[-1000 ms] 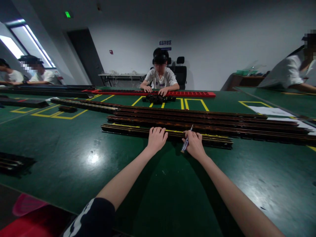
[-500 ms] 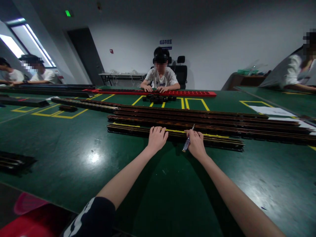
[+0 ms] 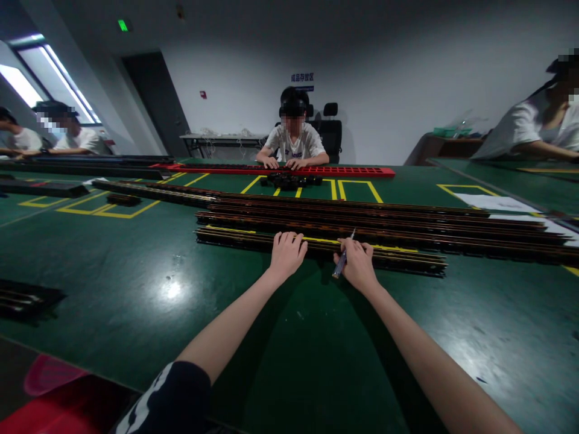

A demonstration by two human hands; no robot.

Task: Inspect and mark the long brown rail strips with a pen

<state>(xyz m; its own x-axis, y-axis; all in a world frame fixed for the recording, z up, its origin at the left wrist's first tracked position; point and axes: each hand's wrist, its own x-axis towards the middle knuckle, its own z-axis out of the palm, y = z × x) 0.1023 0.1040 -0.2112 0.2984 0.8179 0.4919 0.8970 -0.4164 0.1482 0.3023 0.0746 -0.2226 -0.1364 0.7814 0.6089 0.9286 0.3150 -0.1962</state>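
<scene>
Across the table in front of me lies a bundle of long dark strips [image 3: 398, 260] with a yellow line along its top. My left hand [image 3: 288, 252] is laid over the near bundle, its fingers bent across the top and its fingertips partly hidden. To its right, my right hand [image 3: 359, 260] is closed on a screwdriver [image 3: 341, 265] with a see-through handle. The thin shaft slants up and away over the strips, and the handle end points down toward me. Whether the tip touches a strip, I cannot tell.
More long dark strips [image 3: 452, 232] lie behind the near bundle on the green table [image 3: 217, 313]. A short stack [image 3: 27, 298] is at left. Farther back are a red slotted bar [image 3: 362, 172] and a dark pile of parts [image 3: 289, 181]. A co-worker [image 3: 294, 141] sits opposite.
A finger of my right hand now shows at the screwdriver's handle, which has shifted slightly. My left hand stays on the strips. The person at far right has leaned farther into view.
</scene>
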